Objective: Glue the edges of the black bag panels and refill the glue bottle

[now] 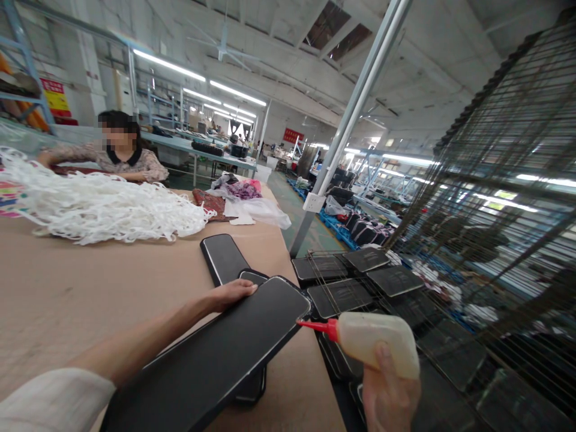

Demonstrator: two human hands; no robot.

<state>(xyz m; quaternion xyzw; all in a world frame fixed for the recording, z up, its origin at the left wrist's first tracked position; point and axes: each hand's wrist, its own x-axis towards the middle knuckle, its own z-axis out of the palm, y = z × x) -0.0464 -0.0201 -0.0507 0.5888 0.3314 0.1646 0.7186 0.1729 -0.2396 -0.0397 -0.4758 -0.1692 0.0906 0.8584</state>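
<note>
A long black rounded panel (216, 354) lies on the brown table (67, 288), on top of other black panels (222, 258). My left hand (231, 294) rests flat on its far left edge, fingers stretched out. My right hand (389, 396) grips a squeeze bottle (378, 342) of pale glue. The bottle's red nozzle (315, 326) touches the panel's right edge.
Wire racks (495, 198) on the right hold more black panels (355, 282). A heap of white straps (94, 204) lies at the table's far left, with cloth and bags (247, 204) behind. A person (117, 150) sits across the table. A metal pole (355, 114) rises beside the table.
</note>
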